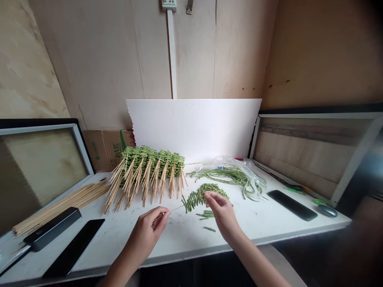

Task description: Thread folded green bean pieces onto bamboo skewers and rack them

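Observation:
My left hand (151, 225) is closed around the bare end of a thin wooden skewer (177, 208). Cut green bean pieces (193, 200) are threaded crosswise in a row along it. At the row's other end, my right hand (219, 207) pinches a green bean piece between thumb and fingertips; the skewer's tip is hidden there. Behind the right hand lies a pile of cut bean pieces (214, 187). A few loose pieces (209, 229) rest on the white table (179, 243). Finished bean skewers (149, 163) are stacked at the back left, handles pointing toward me.
Bare skewers (64, 202) lie at left, near a black box-shaped device (53, 228) and a black phone-like slab (74, 248). Long uncut beans (223, 174) sit by a plastic bag at the back right. A dark phone (292, 205) lies at right. A white board (194, 129) stands behind.

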`<state>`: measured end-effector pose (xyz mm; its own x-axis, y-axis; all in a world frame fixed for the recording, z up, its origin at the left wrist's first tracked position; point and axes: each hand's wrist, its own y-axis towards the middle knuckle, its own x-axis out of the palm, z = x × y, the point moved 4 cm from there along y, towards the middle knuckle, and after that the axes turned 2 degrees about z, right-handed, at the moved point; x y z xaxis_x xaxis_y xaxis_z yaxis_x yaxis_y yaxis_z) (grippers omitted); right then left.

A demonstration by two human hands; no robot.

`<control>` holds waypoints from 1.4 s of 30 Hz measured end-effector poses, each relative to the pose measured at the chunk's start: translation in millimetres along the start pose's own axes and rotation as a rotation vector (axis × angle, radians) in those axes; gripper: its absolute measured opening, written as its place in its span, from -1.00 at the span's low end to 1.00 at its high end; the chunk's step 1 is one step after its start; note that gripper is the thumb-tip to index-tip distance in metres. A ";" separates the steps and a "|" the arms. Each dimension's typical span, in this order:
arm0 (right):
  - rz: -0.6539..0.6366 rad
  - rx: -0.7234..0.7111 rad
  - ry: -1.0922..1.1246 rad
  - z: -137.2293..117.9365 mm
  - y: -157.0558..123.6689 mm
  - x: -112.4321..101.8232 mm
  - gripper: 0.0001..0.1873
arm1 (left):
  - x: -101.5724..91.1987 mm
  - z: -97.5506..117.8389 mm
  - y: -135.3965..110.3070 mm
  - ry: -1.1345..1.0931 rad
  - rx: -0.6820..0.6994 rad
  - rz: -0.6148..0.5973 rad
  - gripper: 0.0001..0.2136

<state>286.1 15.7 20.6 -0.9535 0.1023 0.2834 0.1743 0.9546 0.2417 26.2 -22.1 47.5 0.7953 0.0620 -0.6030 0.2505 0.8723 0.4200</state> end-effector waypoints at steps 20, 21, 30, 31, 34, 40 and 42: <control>-0.354 -0.212 -0.918 22.3 36.4 -57.4 -0.99 | -7.3 -15.2 3.2 0.011 -0.033 0.075 -0.69; -0.353 -0.205 -0.937 24.7 36.7 -58.2 -0.97 | -6.9 -15.1 3.0 0.010 -0.033 0.070 -0.69; -0.415 -0.184 -1.099 23.7 31.4 -50.7 -0.89 | -3.2 -13.5 3.5 0.025 -0.071 0.030 -0.69; -0.432 -0.182 -1.155 24.2 30.7 -49.8 -0.89 | -3.2 -13.5 3.5 0.027 -0.072 0.029 -0.69; -0.451 -0.239 -1.229 22.3 31.2 -47.1 -0.84 | -3.9 -14.5 3.1 0.029 -0.076 0.031 -0.69; -0.324 -0.193 -0.793 2.3 38.0 -43.4 -0.82 | -6.3 -18.6 4.0 0.020 -0.073 0.039 -0.70; -0.260 -0.111 -0.539 -4.1 38.2 -41.3 -0.72 | -6.7 -18.7 4.1 0.015 -0.068 0.037 -0.70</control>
<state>333.2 46.8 21.9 -0.9533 0.0251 -0.3008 -0.0839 0.9353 0.3438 11.6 -9.8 40.6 0.7947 0.1013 -0.5985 0.1830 0.9001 0.3954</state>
